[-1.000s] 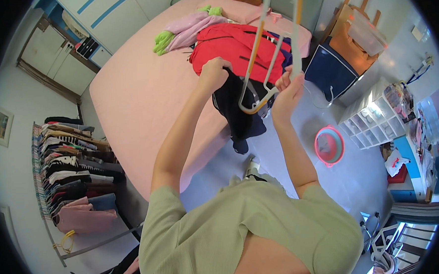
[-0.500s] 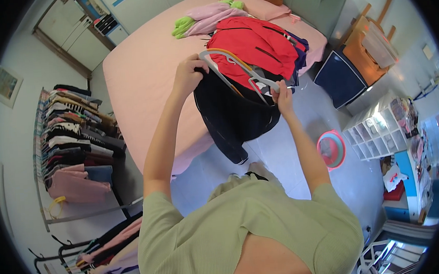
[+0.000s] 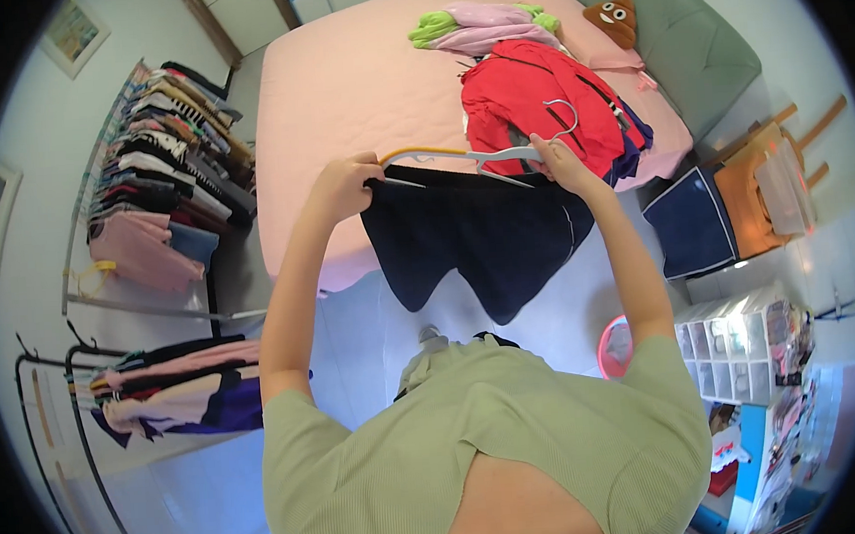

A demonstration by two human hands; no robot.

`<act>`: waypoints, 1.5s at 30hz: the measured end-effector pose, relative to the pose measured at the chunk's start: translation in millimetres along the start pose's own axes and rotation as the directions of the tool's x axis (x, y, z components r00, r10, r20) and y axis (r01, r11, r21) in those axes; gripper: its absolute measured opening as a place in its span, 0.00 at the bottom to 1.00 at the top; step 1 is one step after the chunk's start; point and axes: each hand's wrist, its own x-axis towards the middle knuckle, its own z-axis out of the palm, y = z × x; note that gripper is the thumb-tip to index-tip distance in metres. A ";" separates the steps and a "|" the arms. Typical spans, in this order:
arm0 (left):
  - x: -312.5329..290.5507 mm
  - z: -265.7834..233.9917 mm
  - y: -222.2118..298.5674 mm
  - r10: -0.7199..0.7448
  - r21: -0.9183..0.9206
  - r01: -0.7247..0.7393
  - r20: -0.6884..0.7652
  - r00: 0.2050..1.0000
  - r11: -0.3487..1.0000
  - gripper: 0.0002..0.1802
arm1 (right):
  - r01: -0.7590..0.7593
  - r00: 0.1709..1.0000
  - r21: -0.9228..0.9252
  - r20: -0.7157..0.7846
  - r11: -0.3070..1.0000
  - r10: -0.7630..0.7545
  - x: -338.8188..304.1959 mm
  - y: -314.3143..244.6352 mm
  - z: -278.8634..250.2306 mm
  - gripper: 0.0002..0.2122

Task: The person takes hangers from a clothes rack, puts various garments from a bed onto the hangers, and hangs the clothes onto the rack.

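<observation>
Dark trousers (image 3: 474,236) hang in front of me by their waistband, the two legs dropping past the bed's edge. A white and orange hanger (image 3: 509,152) lies along the waistband, partly hidden by the cloth, its hook pointing to the right. My left hand (image 3: 348,182) is closed on the left corner of the waistband, at the hanger's left end. With closed fingers my right hand (image 3: 559,163) grips the hanger's right end and the cloth there. Just beyond it, a red jacket (image 3: 510,89) is spread over other clothes on the bed.
The pink-sheeted bed (image 3: 341,88) holds a pink and green garment (image 3: 483,27) and a brown plush cushion (image 3: 612,20). Clothes racks (image 3: 166,174) stand left. To the right are a dark blue box (image 3: 691,224), a pink basin (image 3: 613,346) and a white drawer unit (image 3: 727,348).
The hanger has turned from slanted to nearly level, and its hook now shows on the right. The trousers are stretched wider between my hands. My view has shifted.
</observation>
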 end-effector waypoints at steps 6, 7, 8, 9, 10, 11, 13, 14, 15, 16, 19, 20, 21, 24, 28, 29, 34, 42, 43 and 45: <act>-48.4 26.5 21.2 -0.109 0.172 0.090 0.105 0.988 0.981 0.12 | 0.022 0.969 -0.199 0.246 0.980 0.028 7.4 6.5 10.7 0.24; -52.8 28.4 26.6 -0.126 0.179 0.107 0.100 0.987 0.978 0.12 | 0.223 0.938 -0.370 0.334 0.902 -0.095 7.3 11.2 15.2 0.19; -56.2 31.4 32.4 -0.164 0.203 0.142 0.092 0.982 0.969 0.12 | 0.418 0.878 -0.502 0.438 0.757 -0.195 8.3 16.8 19.3 0.13; -58.0 32.2 41.5 -0.200 0.226 0.177 0.085 0.976 0.958 0.12 | 0.470 0.835 -0.609 0.542 0.639 -0.098 10.8 21.3 25.4 0.09; -58.6 33.1 50.1 -0.215 0.232 0.192 0.080 0.973 0.954 0.12 | 0.516 0.810 -0.590 0.572 0.621 -0.129 11.3 26.0 31.0 0.10; -58.0 34.4 58.6 -0.184 0.216 0.162 0.086 0.979 0.963 0.11 | 0.462 0.816 -0.571 0.573 0.678 -0.074 16.1 28.9 34.3 0.11; -61.8 35.1 81.3 -0.200 0.175 0.190 0.040 0.979 0.966 0.10 | 0.427 0.795 -0.534 0.606 0.730 -0.021 19.7 4.6 54.4 0.12; -65.4 38.2 83.6 -0.221 0.178 0.213 0.031 0.975 0.961 0.10 | 0.423 0.800 -0.489 0.597 0.763 -0.061 18.6 -11.1 63.8 0.13; -70.3 40.0 86.1 -0.238 0.108 0.234 0.022 0.971 0.966 0.14 | 0.423 0.803 -0.441 0.587 0.792 -0.102 15.7 -30.4 72.1 0.14; -74.9 43.6 86.9 -0.250 0.033 0.249 0.018 0.968 0.968 0.17 | 0.432 0.791 -0.433 0.603 0.791 -0.102 14.5 -45.3 78.6 0.14; -93.9 48.8 93.9 -0.387 -0.187 0.355 -0.178 0.905 0.916 0.30 | 0.332 0.784 -0.279 0.613 0.901 -0.100 17.7 -69.3 93.3 0.12; -100.9 50.1 94.7 -0.399 -0.184 0.367 -0.187 0.898 0.912 0.30 | 0.342 0.773 -0.273 0.626 0.899 -0.104 18.6 -75.3 95.5 0.12; -110.7 51.1 95.7 -0.504 -0.390 0.374 -0.315 0.804 0.841 0.35 | 0.320 0.776 -0.241 0.622 0.916 -0.107 18.1 -88.0 97.9 0.11; -155.0 36.0 74.4 -0.640 -0.677 0.452 -0.038 0.767 0.581 0.33 | 0.364 0.703 -0.063 0.673 0.929 -0.230 25.4 -97.9 113.5 0.11; -191.4 35.1 84.8 -0.741 -0.668 0.579 0.062 0.669 0.468 0.17 | 0.415 0.691 -0.109 0.683 0.903 -0.235 32.9 -100.6 142.6 0.12; -198.8 36.8 87.5 -0.770 -0.636 0.587 -0.019 0.638 0.501 0.14 | 0.434 0.716 -0.187 0.665 0.881 -0.211 35.1 -99.8 150.6 0.12; -248.2 34.5 99.2 -0.737 -0.417 0.608 -0.376 0.562 0.676 0.11 | 0.566 0.628 -0.201 0.734 0.799 -0.260 16.9 -123.0 200.0 0.14; -292.2 10.0 162.0 -0.407 0.161 0.687 -0.701 0.585 0.709 0.24 | 0.638 0.664 -0.079 0.561 0.766 -0.495 -2.1 -140.8 286.9 0.13; -301.2 5.0 169.9 -0.481 0.246 0.714 -0.593 0.645 0.655 0.31 | 0.655 0.636 -0.084 0.598 0.751 -0.487 -8.7 -151.3 293.9 0.12; -324.2 -6.4 178.6 -0.537 0.321 0.715 -0.491 0.687 0.621 0.33 | 0.668 0.597 -0.026 0.615 0.743 -0.515 -17.3 -160.2 313.2 0.12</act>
